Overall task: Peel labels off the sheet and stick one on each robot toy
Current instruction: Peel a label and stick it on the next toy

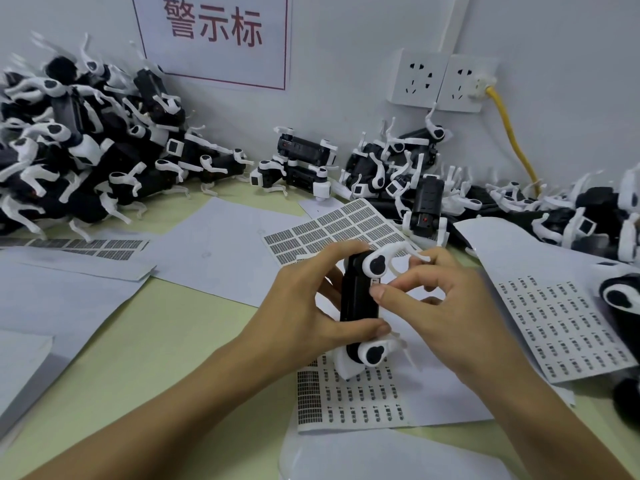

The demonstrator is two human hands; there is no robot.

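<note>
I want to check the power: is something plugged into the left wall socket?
No. The left wall socket is free; the yellow cable goes into the right socket.

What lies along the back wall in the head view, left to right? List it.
Big toy pile → red-lettered sign → two stacked toys → wall sockets → yellow cable → right-hand toy heap.
</note>
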